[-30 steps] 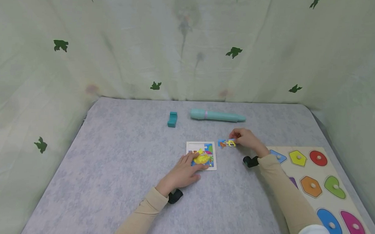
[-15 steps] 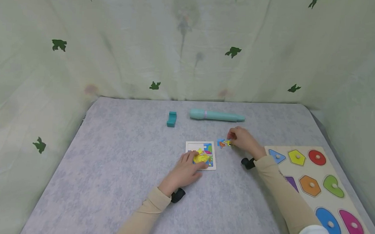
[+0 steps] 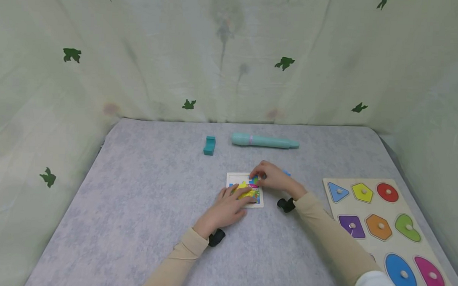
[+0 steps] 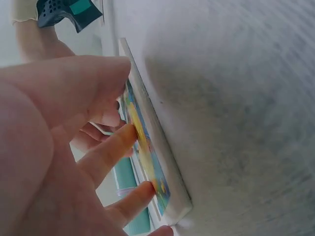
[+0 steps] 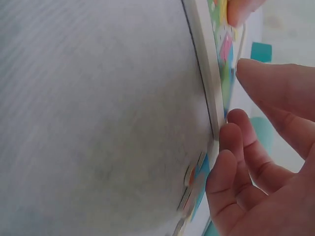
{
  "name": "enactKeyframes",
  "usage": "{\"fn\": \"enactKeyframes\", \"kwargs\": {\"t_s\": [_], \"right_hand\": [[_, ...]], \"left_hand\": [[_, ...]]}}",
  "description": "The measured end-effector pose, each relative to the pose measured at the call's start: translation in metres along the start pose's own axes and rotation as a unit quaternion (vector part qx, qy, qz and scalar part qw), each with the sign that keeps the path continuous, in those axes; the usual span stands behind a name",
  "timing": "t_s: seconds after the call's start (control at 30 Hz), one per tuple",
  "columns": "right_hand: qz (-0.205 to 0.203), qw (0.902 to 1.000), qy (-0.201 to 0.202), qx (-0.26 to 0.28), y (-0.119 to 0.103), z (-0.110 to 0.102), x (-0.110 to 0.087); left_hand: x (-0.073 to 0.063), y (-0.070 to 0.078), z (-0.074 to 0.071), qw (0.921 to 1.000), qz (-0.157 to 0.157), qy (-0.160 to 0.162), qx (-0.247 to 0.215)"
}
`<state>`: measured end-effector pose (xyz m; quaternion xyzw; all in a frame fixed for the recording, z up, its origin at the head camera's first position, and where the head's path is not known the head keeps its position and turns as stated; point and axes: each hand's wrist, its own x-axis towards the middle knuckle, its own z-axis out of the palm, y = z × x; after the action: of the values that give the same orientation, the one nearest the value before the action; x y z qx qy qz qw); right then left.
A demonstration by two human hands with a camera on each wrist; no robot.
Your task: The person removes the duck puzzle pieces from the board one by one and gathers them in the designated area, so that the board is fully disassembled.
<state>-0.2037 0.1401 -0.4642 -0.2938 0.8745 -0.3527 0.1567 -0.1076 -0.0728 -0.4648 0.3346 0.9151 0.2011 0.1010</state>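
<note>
A small jigsaw puzzle in a white frame (image 3: 234, 175) lies mid-table, with a yellow figure among its blue, green and pink picture parts. My left hand (image 3: 226, 208) spreads over its lower left, fingertips resting on the picture (image 4: 147, 152). From the right, my right hand (image 3: 275, 178) reaches over the upper right corner, fingers bent and the tips close over a blue and green part; I cannot tell whether they pinch a piece. Just beyond the frame's right side, loose puzzle pieces (image 5: 197, 184) lie under that hand, mostly hidden from the head view.
A wooden shape-peg board (image 3: 329, 197) with coloured knobbed shapes covers the table's right side, partly under the right forearm. Toward the back lie a pale teal marker-shaped object (image 3: 267, 141) and a small teal block (image 3: 209, 145). A hanging cloth (image 3: 152, 64) surrounds the table.
My right hand has moved left from the loose pieces to the puzzle's upper right corner. My left hand has stayed on the puzzle, barely shifting.
</note>
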Motion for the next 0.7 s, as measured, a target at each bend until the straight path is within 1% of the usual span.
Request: {"fn": "enactKeyframes", "kwargs": {"t_s": [0.17, 0.3, 0.5, 0.7], "right_hand": [[0.008, 0.9999, -0.009, -0.005, -0.006, 0.004, 0.003], [0.02, 0.9997, -0.01, -0.009, -0.008, 0.006, 0.003], [0.027, 0.9992, -0.002, -0.031, -0.01, 0.007, 0.004], [0.027, 0.9988, 0.011, -0.039, -0.012, 0.01, 0.004]], "left_hand": [[0.001, 0.002, -0.001, 0.9999, 0.008, -0.003, 0.007], [0.002, 0.005, 0.0, 0.9998, 0.008, 0.003, 0.018], [0.006, 0.008, 0.003, 0.9992, 0.009, 0.01, 0.037], [0.007, 0.009, 0.004, 0.9992, 0.007, 0.012, 0.038]]}}
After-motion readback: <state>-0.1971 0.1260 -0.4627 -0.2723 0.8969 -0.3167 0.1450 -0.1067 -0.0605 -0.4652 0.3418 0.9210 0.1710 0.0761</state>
